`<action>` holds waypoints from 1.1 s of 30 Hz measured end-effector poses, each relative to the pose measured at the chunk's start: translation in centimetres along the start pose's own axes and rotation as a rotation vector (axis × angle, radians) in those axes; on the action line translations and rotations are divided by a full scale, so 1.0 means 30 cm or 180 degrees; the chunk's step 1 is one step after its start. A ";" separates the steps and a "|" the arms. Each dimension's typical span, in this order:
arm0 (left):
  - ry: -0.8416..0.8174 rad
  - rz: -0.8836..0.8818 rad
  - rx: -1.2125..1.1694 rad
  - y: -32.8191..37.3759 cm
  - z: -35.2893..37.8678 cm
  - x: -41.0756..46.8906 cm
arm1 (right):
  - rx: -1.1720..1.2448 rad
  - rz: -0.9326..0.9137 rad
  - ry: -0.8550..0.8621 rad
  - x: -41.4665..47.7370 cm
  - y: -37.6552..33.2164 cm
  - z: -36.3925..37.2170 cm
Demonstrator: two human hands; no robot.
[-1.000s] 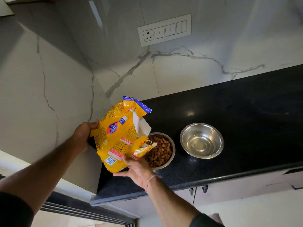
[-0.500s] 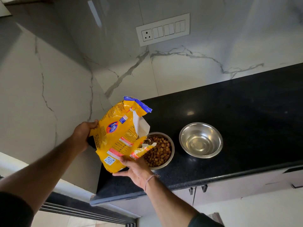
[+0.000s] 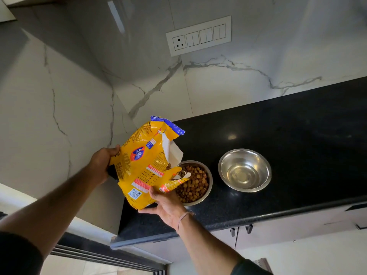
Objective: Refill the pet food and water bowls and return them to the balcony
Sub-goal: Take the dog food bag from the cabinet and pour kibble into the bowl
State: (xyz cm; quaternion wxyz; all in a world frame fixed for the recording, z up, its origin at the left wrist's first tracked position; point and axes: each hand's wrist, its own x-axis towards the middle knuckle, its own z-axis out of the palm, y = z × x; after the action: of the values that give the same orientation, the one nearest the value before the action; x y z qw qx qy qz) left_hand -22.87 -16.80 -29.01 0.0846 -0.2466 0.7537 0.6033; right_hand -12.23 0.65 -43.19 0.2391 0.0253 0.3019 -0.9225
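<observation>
A yellow food bag [image 3: 147,163] is held tilted above the left end of a black worktop [image 3: 297,135], its torn mouth turned down and to the right over a steel food bowl [image 3: 211,181]. The bag's closed end is gripped by the left hand [image 3: 101,161], whose fingers [image 3: 116,148] are curled round the edge. The lower edge near the mouth is held by the right hand [image 3: 168,207]: the thumb is laid on the printed face and one finger is seen stretched out beneath, while the other fingers are hidden under the bag. A thin thread [image 3: 182,217] is worn at that wrist.

The food bowl is stood on the worktop near its front edge and is filled with brown kibble [image 3: 193,185]; its left rim is covered by the bag's mouth. Whether kibble is falling cannot be told. A second steel bowl [image 3: 228,165], with clear water in its bottom, is stood just beside it on the right, apart from it.

Behind the worktop a veined marble wall [image 3: 258,86] is seen, with a white switch panel [image 3: 198,36] set into it.
</observation>
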 end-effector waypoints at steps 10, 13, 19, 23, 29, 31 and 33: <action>0.0009 0.0011 0.0063 0.001 0.004 -0.004 | 0.0105 0.0132 -0.0152 0.007 -0.005 -0.007; 0.0017 -0.0033 0.0054 0.002 0.005 -0.003 | 0.0104 0.0155 -0.0178 0.007 -0.010 -0.004; -0.0038 -0.0039 0.0026 0.009 0.003 -0.002 | 0.0103 0.0167 -0.0191 0.002 -0.024 -0.010; -0.0008 -0.0008 0.0069 0.012 0.010 -0.003 | 0.0112 0.0188 -0.0131 0.003 -0.025 -0.013; 0.0106 -0.0022 0.0053 0.016 0.000 0.001 | 0.0051 0.0142 -0.0294 0.009 -0.023 -0.011; 0.0136 -0.0006 0.0048 0.017 -0.004 0.000 | 0.0047 0.0164 -0.0286 0.011 -0.023 -0.007; 0.0142 -0.0004 0.0049 0.019 -0.004 0.000 | 0.0075 0.0172 -0.0259 0.009 -0.024 -0.006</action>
State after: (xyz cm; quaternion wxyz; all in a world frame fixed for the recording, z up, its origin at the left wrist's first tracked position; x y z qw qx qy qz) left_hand -23.11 -16.83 -28.50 0.0701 -0.2599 0.7598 0.5918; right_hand -12.83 1.13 -42.98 0.2758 -0.0013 0.2802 -0.9195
